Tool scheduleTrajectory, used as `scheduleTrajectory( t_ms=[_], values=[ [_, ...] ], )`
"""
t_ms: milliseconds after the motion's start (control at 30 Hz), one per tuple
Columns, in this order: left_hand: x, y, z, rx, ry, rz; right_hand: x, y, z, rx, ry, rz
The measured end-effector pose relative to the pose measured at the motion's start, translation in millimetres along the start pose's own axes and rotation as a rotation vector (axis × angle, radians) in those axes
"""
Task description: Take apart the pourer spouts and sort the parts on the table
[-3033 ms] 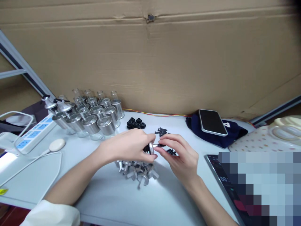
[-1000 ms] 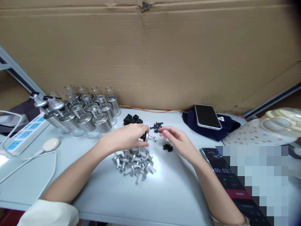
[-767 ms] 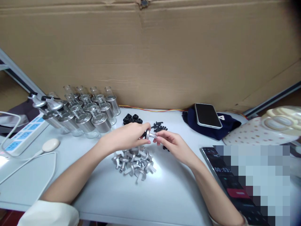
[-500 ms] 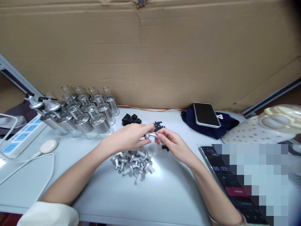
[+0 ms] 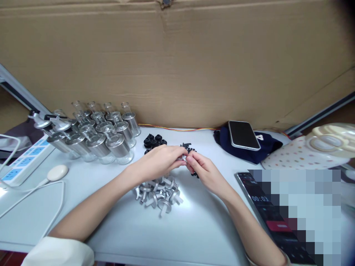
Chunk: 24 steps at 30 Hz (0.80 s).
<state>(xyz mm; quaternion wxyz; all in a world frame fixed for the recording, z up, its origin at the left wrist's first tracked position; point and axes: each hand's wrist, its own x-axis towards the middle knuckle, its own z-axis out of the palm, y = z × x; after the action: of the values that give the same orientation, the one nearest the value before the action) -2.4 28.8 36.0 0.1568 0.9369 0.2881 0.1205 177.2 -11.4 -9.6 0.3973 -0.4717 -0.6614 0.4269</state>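
My left hand [image 5: 166, 159] is closed around a silver pour spout [image 5: 182, 158], which is mostly covered by my fingers. The fingertips of my right hand [image 5: 202, 165] pinch the spout's right end; whether a small part is also between them, I cannot tell. Below my left hand lies a heap of silver pour spouts [image 5: 158, 197] with round flanges. Black stoppers [image 5: 154, 141] stand grouped behind my left hand. Thin black pieces [image 5: 186, 145] lie just behind my fingertips, and small black parts [image 5: 195, 174] are partly hidden by my right hand.
Several glass bottles with metal sleeves [image 5: 118, 146] stand at the left; two carry silver spouts [image 5: 59, 122]. A power strip [image 5: 24, 160] and a round white charger [image 5: 57, 172] are farther left. At right are a phone [image 5: 244, 135] on a dark cap [image 5: 266, 142] and a larger screen [image 5: 266, 210].
My hands have drawn closer together, and my left fingers have closed farther over the pour spout. Less of it shows now.
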Motion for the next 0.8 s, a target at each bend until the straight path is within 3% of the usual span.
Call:
scheduleTrajectory(
  t_ms=[133, 600, 800],
  values=[
    [-0.1, 1.5, -1.1, 0.182, 0.035, 0.116, -1.0, -1.5, 1.7, 0.037, 0.002, -0.018],
    [-1.6, 6.7, -7.0, 0.51, 0.09, 0.219, -2.7, -5.9, 6.7, 0.068, 0.057, -0.032],
    [-1.2, 10.6, -11.8, 0.39, 0.052, 0.135, -2.7, -10.1, 13.9, 0.014, 0.194, -0.058]
  ],
)
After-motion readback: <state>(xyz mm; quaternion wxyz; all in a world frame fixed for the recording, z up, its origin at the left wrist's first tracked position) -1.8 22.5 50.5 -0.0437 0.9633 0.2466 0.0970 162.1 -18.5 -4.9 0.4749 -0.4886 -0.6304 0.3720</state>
